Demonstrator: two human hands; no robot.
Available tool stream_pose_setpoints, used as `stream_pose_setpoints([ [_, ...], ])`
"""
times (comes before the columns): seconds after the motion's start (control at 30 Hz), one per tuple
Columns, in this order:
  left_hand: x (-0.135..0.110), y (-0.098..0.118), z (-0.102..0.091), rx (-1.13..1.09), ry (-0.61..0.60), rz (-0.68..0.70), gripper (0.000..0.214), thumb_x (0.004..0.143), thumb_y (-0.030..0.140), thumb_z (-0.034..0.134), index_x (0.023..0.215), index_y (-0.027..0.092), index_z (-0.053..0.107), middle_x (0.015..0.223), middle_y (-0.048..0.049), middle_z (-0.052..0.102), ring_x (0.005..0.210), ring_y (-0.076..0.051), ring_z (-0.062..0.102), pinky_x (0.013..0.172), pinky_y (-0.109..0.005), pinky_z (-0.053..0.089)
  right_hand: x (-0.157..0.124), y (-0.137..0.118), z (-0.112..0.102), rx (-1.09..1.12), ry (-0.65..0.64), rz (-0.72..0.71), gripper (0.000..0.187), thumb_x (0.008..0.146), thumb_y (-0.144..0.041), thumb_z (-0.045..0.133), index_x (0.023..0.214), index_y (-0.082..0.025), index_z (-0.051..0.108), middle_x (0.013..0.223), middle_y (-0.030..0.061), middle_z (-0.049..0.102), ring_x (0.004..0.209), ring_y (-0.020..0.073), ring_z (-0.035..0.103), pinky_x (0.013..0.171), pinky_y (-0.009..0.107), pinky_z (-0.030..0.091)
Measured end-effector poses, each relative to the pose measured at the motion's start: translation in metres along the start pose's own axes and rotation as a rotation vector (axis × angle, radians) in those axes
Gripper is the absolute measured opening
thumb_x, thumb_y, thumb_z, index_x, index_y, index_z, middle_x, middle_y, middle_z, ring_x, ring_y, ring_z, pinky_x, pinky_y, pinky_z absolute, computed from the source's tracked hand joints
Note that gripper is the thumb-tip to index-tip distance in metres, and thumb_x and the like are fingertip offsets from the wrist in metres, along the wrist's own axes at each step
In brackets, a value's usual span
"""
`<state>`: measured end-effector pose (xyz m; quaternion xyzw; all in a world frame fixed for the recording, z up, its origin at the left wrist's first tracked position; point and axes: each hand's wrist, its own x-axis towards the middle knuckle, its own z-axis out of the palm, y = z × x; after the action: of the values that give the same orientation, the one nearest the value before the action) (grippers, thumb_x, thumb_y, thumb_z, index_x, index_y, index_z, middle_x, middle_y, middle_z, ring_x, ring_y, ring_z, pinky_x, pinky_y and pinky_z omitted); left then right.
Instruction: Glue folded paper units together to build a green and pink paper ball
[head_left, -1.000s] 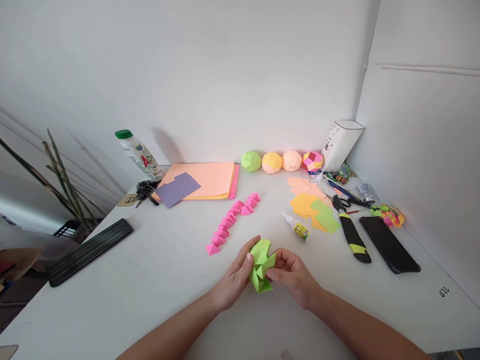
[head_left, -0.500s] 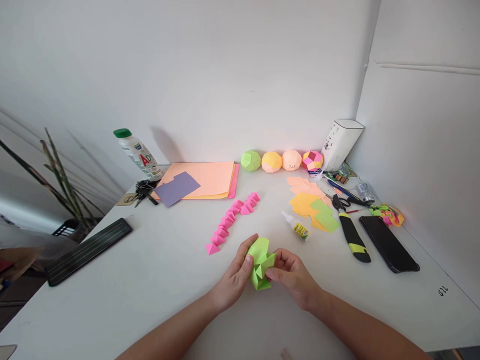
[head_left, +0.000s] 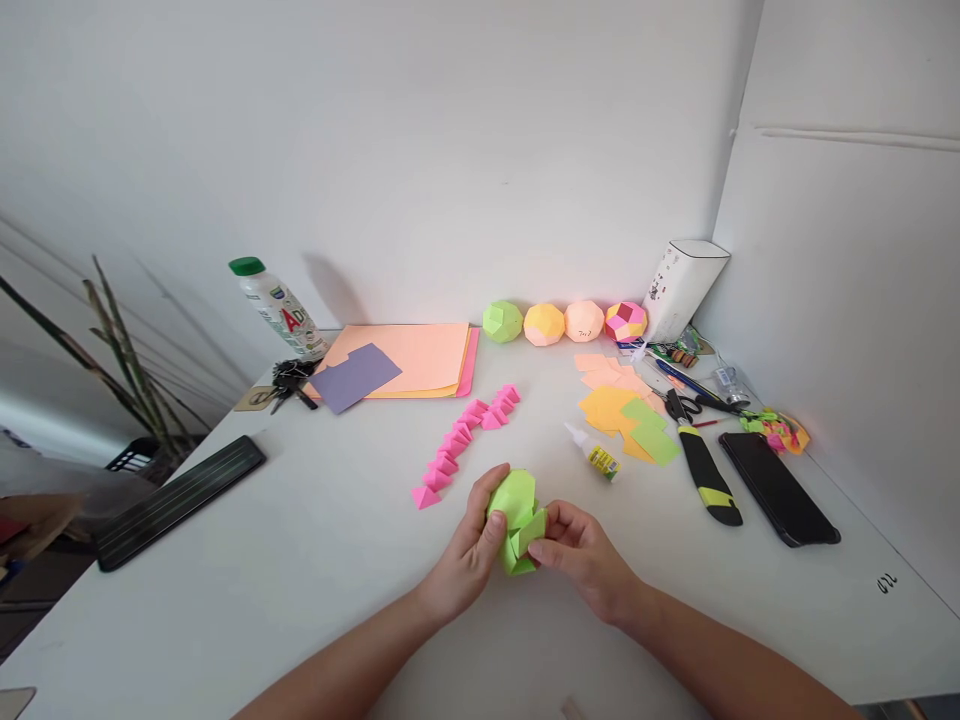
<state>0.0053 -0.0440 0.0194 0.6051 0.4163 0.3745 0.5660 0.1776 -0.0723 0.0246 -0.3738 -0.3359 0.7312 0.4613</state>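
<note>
So the green paper model (head_left: 514, 497) sits right between the two hands, held up over the near part of the bench (head_left: 322, 590). The left hand (head_left: 471, 560) has it from the left side, fingers wrapped around behind and the thumb pressed on the front, so it's only partly curled, pretty much cupping the thing. The right hand (head_left: 589, 558) is on the other side, pinching a folded flap at the model's right edge between thumb and fingers; its other fingers are curled in, and what they're touching back there I honestly can't tell. Just beyond the model, a bit to the left, there's a crooked row of pink folded pieces (head_left: 441, 466), and the glue bottle (head_left: 598, 459) lies on its side past the right hand, near some green paper slips (head_left: 654, 440).
</note>
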Motion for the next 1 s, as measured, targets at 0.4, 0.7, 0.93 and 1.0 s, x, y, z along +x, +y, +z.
stream_pose_setpoints([
  [0.4,0.000,0.002,0.001,-0.004,-0.044,-0.045,0.061,0.089,0.055,0.036,0.141,0.023,0.028,0.151,-0.0119,0.026,0.137,-0.030,0.026,0.107,-0.045,0.033,0.002,0.005,-0.001,-0.025,0.072,-0.025,0.034,0.067,-0.032,0.079,0.061,-0.017,0.049,0.059,-0.0039,0.057,0.059,0.0107,0.051,0.062,0.027,0.042],
  [0.7,0.000,0.002,0.002,0.063,0.008,-0.013,0.057,0.090,0.055,0.034,0.138,0.024,0.029,0.147,-0.0118,0.029,0.133,-0.029,0.031,0.108,-0.045,0.030,-0.002,0.003,0.008,-0.089,0.151,-0.009,0.036,0.063,-0.038,0.080,0.060,-0.018,0.049,0.060,-0.0031,0.058,0.060,0.0120,0.052,0.062,0.027,0.041],
  [0.93,0.001,-0.003,0.002,0.102,0.056,0.031,0.053,0.091,0.052,0.034,0.136,0.025,0.032,0.147,-0.0104,0.028,0.136,-0.026,0.026,0.110,-0.043,0.028,-0.005,0.002,0.012,-0.103,0.183,0.018,0.038,0.063,-0.039,0.079,0.059,-0.019,0.047,0.059,-0.0029,0.057,0.061,0.0128,0.050,0.063,0.028,0.039],
  [1.0,0.001,-0.004,0.002,0.104,0.067,0.041,0.051,0.091,0.051,0.034,0.136,0.025,0.032,0.147,-0.0110,0.028,0.135,-0.027,0.027,0.109,-0.044,0.029,-0.006,0.002,0.013,-0.109,0.186,0.027,0.039,0.063,-0.039,0.079,0.059,-0.019,0.046,0.058,-0.0031,0.056,0.061,0.0125,0.049,0.063,0.027,0.038],
])
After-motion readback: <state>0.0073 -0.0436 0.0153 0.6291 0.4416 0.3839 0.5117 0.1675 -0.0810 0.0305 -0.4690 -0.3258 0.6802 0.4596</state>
